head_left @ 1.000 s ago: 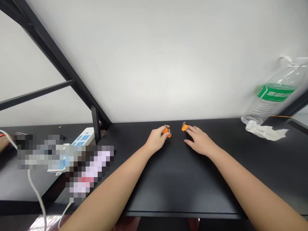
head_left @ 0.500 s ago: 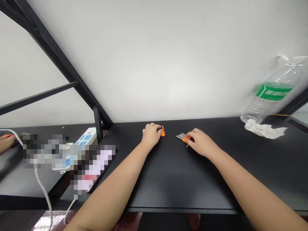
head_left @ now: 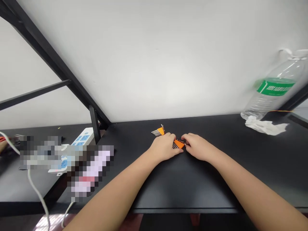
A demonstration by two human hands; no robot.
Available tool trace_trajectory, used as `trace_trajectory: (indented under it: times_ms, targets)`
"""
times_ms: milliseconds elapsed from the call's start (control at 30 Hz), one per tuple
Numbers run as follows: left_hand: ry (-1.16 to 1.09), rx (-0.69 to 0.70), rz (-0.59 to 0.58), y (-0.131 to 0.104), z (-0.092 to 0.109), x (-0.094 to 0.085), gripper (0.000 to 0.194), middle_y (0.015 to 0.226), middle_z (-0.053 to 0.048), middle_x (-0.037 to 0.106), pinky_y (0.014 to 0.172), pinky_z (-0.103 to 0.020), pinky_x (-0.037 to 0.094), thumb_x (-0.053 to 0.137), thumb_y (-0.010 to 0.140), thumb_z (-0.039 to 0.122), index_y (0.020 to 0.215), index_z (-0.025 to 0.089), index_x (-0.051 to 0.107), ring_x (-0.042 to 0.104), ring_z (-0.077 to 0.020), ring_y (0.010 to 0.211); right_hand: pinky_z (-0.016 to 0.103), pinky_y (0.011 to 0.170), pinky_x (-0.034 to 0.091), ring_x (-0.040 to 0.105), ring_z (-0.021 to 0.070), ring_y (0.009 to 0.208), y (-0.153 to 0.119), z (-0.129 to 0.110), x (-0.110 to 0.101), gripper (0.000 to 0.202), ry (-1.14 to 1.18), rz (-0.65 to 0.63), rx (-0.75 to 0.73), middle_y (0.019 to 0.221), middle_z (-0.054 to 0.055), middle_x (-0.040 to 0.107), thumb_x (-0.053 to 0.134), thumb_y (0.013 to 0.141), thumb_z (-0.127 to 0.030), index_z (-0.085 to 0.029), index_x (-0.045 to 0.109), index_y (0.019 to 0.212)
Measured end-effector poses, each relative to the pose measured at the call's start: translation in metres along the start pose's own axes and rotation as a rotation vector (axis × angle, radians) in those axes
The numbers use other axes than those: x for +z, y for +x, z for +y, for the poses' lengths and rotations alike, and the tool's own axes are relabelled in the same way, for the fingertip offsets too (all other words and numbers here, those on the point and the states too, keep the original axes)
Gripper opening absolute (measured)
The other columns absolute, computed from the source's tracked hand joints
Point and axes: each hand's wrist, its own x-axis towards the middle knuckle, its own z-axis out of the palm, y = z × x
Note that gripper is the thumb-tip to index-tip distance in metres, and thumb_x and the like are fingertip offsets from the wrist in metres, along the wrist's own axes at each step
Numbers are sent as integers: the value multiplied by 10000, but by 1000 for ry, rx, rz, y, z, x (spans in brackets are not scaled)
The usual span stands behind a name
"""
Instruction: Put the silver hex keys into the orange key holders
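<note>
Two orange holders with rows of thin metal rods, which look like hex key sets, lie on the black desktop. The far hex key set (head_left: 160, 131) rests just beyond my left hand, released, its rods pointing left. My left hand (head_left: 166, 146) has its fingers closed around the nearer hex key set (head_left: 180, 144), thumb at the lower edge and fingertips at the upper one. At that holder's right end, my right hand (head_left: 196, 146) pinches what appears to be one hex key; its fingers partly hide the key.
A clear bottle (head_left: 271, 91) with a green label leans at the back right beside crumpled tissue (head_left: 266, 125). To the left are a white power strip (head_left: 84, 138), a blurred-out phone-like object (head_left: 93, 170) and a white cable (head_left: 38, 192). Another person's hand (head_left: 3, 144) shows at the far left edge.
My left hand let go of the far set and moved right and nearer, onto the other set. My right hand shifted its grip to that set's right end. The view turned slightly.
</note>
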Motion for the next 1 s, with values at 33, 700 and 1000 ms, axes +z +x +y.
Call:
trace_trajectory:
  times_ms: [33,700,1000]
  targets:
    - [-18,-15,11,1,0,2,374,916,-80,663,648,-336,456,756,731,520,902,208,641,646,-259,807,287,704,411,585,187,813,0,0,1,229,-14,6,-7,957,70,632,522,862,-111,-197,632,1043]
    - [9,-164,53,6,8,6,273,1003,-163,664,758,-399,477,722,704,401,852,185,645,647,-351,957,277,692,373,562,185,825,10,-9,23,229,2,125,-39,946,58,621,531,816,-34,-203,534,970]
    - [-511,-246,45,10,-6,11,324,700,26,679,547,-273,418,763,709,296,951,238,557,611,-174,612,299,746,402,558,207,887,12,-8,18,228,-68,143,-90,976,80,601,507,837,-41,-191,537,1006]
